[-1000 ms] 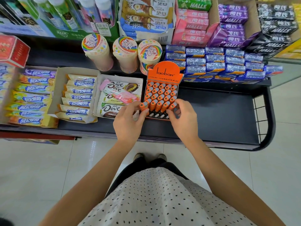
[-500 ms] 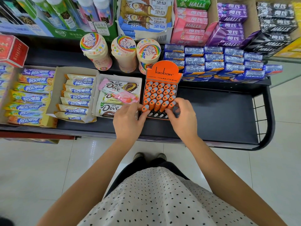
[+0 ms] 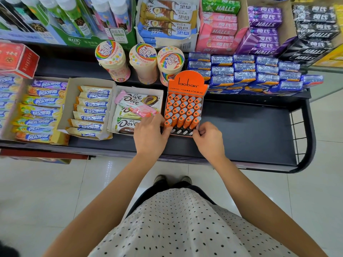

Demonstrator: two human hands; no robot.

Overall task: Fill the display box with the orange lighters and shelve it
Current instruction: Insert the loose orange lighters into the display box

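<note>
Shop aisle, pale tiled floor [image 3: 46, 191], tiered candy racks. Bottom black shelf [image 3: 250, 130] carries the job; its right half is bare, wire end guard at far right. Task looks approx. 80–90% done, judging by fill: display box [image 3: 187, 82] already sits on the shelf, back card upright, wedged between the Dove tray [image 3: 137, 108] at left and bare shelf at right, blue gum packs [image 3: 256, 75] just behind.

Orange lighters [image 3: 183, 108] fill five rows across; the front row stands taller and tilts, not pushed fully down. Nearest strip of the box shows dark slots w/ pale marks, prob. one empty row left. No loose lighters visible anywhere, so can't tell if more are coming.

Left hand [image 3: 150, 134] lies against the box's front-left corner, fingers curled, tips touching the leftmost front lighter. Right hand [image 3: 207, 138] sits at the front-right corner, fingers bent in, pinching toward the box edge; whether it holds anything, can't tell.

Left to do, in my view: seat front row, square box back.
</note>
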